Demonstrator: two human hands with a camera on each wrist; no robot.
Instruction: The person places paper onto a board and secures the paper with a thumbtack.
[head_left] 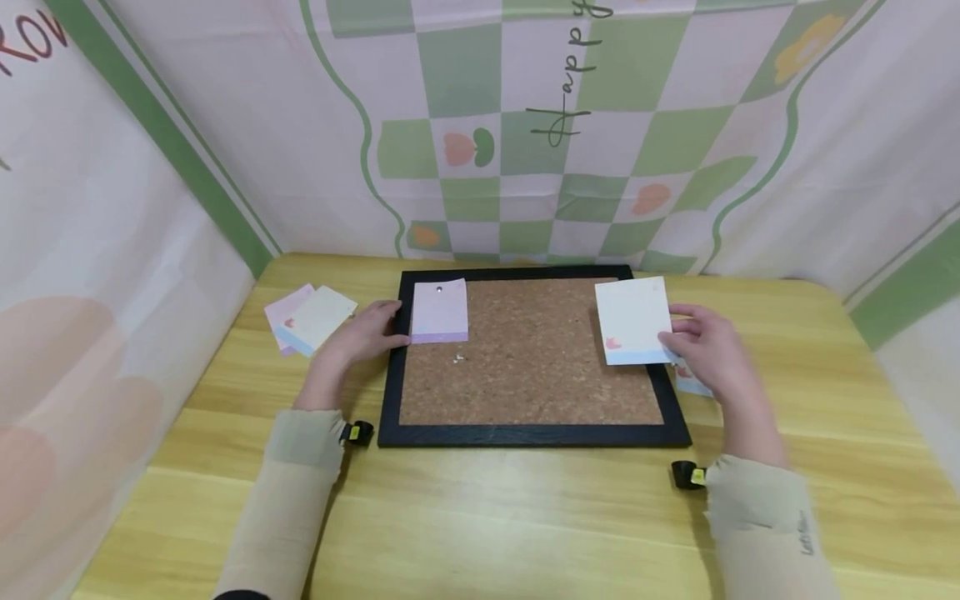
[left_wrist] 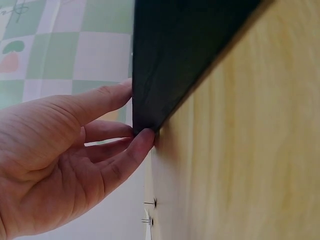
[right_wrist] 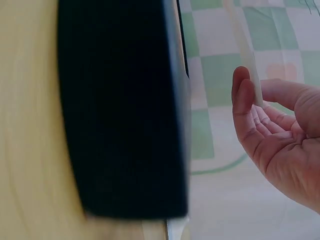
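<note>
Sleeves [head_left: 277,512] [head_left: 776,546]: long, beige; cuffs [head_left: 306,436] greyer. Small black camera [head_left: 366,432] [head_left: 684,475] at each wrist, yellow label [head_left: 698,476] on both. Dark lettering [head_left: 806,533] on right sleeve. Hands [head_left: 362,331] [head_left: 711,348] bare.

A wood-grained table [head_left: 480,525] is bearing a black-framed corkboard [head_left: 525,387]; at the board's nine o'clock, a pink sheet [head_left: 283,305] is lying beneath a cream sheet [head_left: 321,317]; at three o'clock, a blue-edged sheet [head_left: 691,382] is showing partly.

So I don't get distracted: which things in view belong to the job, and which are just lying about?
Likely in the job:
- board
- pinned purple card
- cream card in the right hand
- loose cards either side
- thin pins

Seemingly just surroundings:
- patterned cloth
- wooden table
</note>
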